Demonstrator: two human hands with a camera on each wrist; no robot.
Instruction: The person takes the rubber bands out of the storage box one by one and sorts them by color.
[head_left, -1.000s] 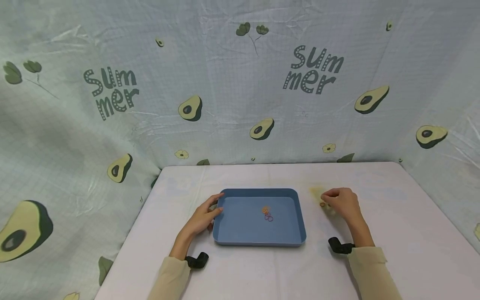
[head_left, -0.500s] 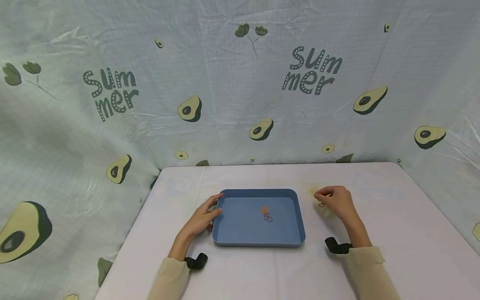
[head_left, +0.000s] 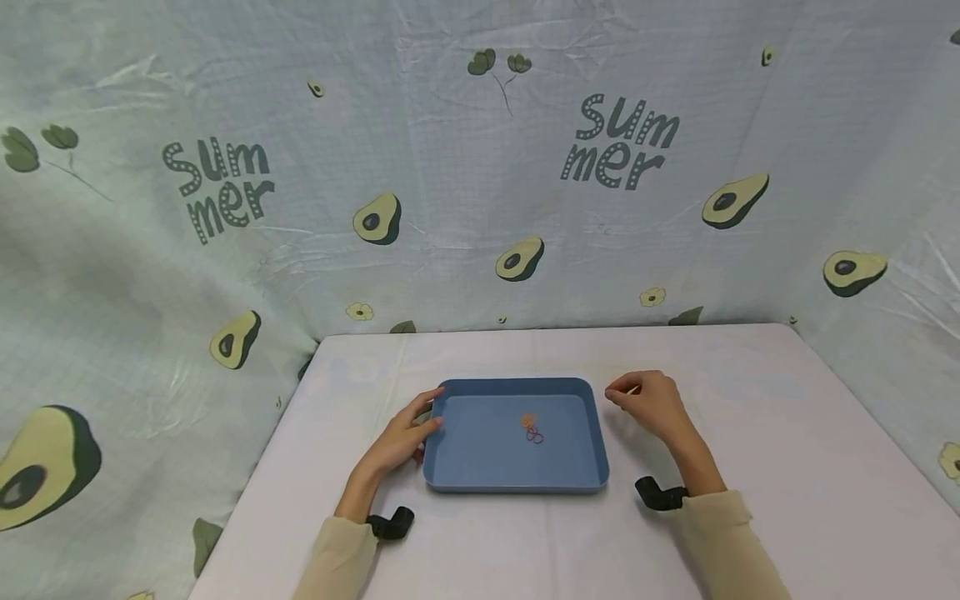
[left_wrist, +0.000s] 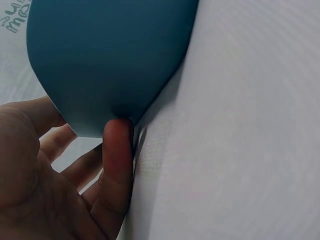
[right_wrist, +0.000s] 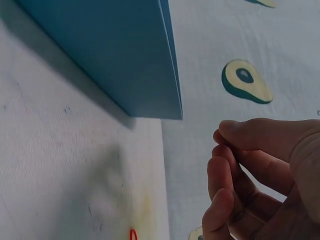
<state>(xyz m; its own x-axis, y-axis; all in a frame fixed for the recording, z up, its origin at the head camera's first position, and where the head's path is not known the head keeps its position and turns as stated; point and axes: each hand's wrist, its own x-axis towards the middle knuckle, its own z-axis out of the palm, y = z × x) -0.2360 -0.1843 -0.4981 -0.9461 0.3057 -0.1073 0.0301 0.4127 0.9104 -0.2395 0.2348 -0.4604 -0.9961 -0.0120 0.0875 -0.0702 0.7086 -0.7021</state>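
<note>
My left hand [head_left: 401, 435] grips the left side of a shallow blue tray [head_left: 517, 387]. In the left wrist view one fingertip [left_wrist: 118, 131] presses the outer wall of the tray low down near the table, and another digit reaches over the rim. Small orange bands [head_left: 528, 422] and thin magenta bands [head_left: 535, 436] lie together inside the tray. My right hand [head_left: 651, 404] hovers just beyond the tray's right edge, thumb and index fingertip pressed together; I cannot tell whether a small thing sits between them. Below it a red loop [right_wrist: 133, 234] lies on the cloth.
A pale cloth [head_left: 495, 542] covers the table. Behind it and at both sides hangs a printed curtain [head_left: 442, 142] with avocados and lettering. Each wrist carries a black camera mount [head_left: 660, 493].
My right hand has moved left toward the tray, away from the small loops on the cloth, its fingertips staying together. My left hand keeps its place on the tray. The head view has shifted slightly.
</note>
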